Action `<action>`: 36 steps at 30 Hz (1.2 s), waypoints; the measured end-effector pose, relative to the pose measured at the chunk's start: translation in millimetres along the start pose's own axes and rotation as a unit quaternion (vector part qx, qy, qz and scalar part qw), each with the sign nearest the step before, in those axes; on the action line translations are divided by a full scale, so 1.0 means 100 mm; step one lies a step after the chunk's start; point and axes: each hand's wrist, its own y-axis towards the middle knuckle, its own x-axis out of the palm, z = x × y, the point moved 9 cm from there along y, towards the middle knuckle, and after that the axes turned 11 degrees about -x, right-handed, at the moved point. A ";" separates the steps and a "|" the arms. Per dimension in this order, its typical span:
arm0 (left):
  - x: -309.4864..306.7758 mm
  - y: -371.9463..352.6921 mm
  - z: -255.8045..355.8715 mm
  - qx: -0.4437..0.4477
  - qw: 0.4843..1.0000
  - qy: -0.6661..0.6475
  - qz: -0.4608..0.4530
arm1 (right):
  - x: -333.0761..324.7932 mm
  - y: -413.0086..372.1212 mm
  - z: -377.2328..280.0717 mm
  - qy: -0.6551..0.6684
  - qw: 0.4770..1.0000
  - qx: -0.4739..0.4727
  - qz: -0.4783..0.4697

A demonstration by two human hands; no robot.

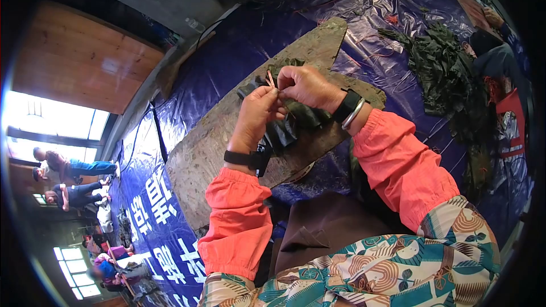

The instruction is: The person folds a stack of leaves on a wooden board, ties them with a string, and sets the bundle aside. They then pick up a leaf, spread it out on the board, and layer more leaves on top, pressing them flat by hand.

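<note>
My left hand (pixel 259 111) pinches a thin pinkish-orange string (pixel 271 77) between thumb and fingertips, and its ends stick up above them. Against it, my right hand (pixel 310 86) is closed, thumb and forefinger pressed together at the same string. Beneath both hands lies a bundle of dark, glossy green strips (pixel 282 134) that look like kelp, partly hidden by my hands. The bundle rests on a worn, wet-looking board (pixel 213 136) over my lap area. I wear black wristbands and orange-pink sleeve covers.
A large heap of dark green strips (pixel 446 74) lies to the right on a blue tarp (pixel 375 17). Beside it, another person's leg and hand show at the right edge. Several people stand or sit far left. A wooden panel (pixel 79 57) is at upper left.
</note>
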 end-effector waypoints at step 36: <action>-0.11 -0.22 0.12 0.134 0.976 0.098 0.137 | 0.20 -0.06 0.07 -0.137 0.990 -0.038 0.004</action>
